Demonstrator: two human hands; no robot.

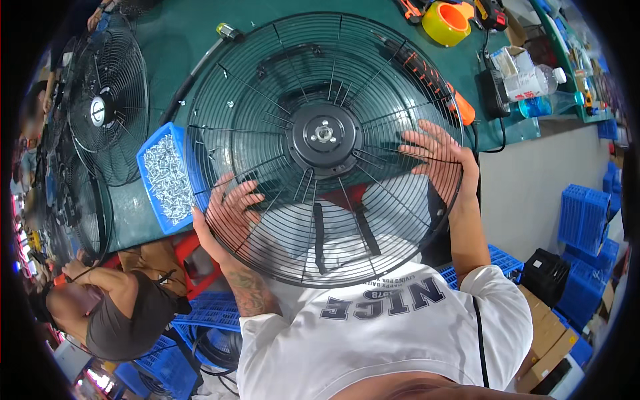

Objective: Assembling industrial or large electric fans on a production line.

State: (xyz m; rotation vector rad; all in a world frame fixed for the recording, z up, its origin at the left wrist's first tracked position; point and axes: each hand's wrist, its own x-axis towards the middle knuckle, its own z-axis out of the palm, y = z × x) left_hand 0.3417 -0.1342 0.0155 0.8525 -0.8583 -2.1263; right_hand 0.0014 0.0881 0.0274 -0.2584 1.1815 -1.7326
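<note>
A large round black wire fan guard with a dark metal hub plate spans the middle of the view, above the green table and in front of my white shirt. At its left rim my left hand holds on, thumb outside and fingers behind the wires. My right hand grips the opposite rim, its fingers spread behind the wires. Close to my left hand, against the guard's left side, is a blue bin of small silver screws. An orange-handled tool lies partly behind the guard, above my right hand.
A long dark rod tool lies at the upper left. A yellow-orange tape roll, a black power adapter and plastic bottles are at the upper right. More fan guards stand left. Another person sits lower left; blue crates stand right.
</note>
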